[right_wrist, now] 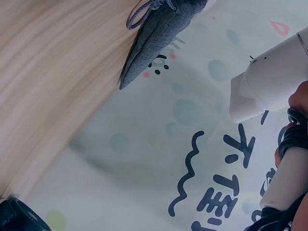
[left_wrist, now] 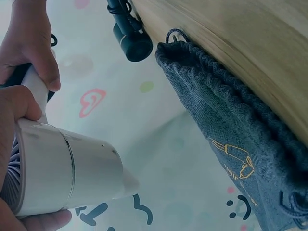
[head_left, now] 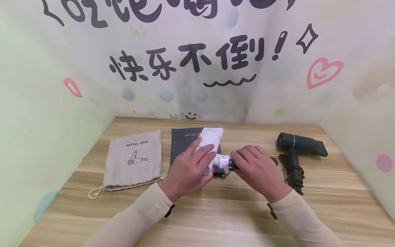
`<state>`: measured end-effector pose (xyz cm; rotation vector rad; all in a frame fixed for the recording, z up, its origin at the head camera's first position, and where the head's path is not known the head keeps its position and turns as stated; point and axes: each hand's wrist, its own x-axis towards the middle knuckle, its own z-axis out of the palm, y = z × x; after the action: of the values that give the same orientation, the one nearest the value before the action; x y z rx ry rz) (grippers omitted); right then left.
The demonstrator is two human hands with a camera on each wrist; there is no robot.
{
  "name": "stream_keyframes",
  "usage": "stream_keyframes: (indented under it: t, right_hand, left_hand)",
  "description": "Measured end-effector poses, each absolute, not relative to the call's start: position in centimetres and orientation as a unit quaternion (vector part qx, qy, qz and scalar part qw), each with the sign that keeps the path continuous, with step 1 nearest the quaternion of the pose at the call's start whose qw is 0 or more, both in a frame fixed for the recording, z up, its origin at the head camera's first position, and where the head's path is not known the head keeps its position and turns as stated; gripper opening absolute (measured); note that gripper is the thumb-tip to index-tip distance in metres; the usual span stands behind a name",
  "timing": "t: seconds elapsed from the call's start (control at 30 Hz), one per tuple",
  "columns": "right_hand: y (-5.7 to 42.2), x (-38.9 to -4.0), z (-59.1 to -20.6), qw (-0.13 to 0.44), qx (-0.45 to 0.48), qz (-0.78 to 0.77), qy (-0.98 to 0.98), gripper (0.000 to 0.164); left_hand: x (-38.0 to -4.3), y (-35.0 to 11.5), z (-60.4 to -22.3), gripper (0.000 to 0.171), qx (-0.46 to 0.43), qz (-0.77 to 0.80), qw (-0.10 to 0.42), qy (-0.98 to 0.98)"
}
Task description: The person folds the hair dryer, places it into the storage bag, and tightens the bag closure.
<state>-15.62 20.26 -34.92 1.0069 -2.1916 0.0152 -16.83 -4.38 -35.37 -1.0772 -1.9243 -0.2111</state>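
Both hands hold a white hair dryer over a dark grey drawstring bag printed with the words Hair Dryer. The left hand grips the barrel near its rear grille, fingers across the top and thumb beneath. Around the handle, the right hand closes over the wound black cord. Two prongs of a black plug show beside that hand, against the white handle. In the left wrist view the dryer is seen from its grille end, its nozzle pointing away.
On the left lies a beige drawstring bag with a hair dryer drawing. At the right rests a black hair dryer, its cord wrapped round the handle. The wooden table meets a printed cloth backdrop at its far edge.
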Motion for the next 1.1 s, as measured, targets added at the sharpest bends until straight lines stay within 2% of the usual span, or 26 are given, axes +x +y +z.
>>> stream_keyframes:
  t: [0.5, 1.1]
  right_hand:
    - [20.47, -16.01, -35.43, 0.356, 0.413, 0.028, -0.838, 0.053]
    - [20.56, -16.27, -35.59, 0.333, 0.440, 0.046, -0.832, 0.048]
  left_hand:
    - [-16.91, -4.57, -35.38, 0.032, -0.448, -0.083, 0.438, -0.775]
    - [-17.08, -5.07, -36.00, 0.031, -0.473, -0.133, 0.426, -0.760]
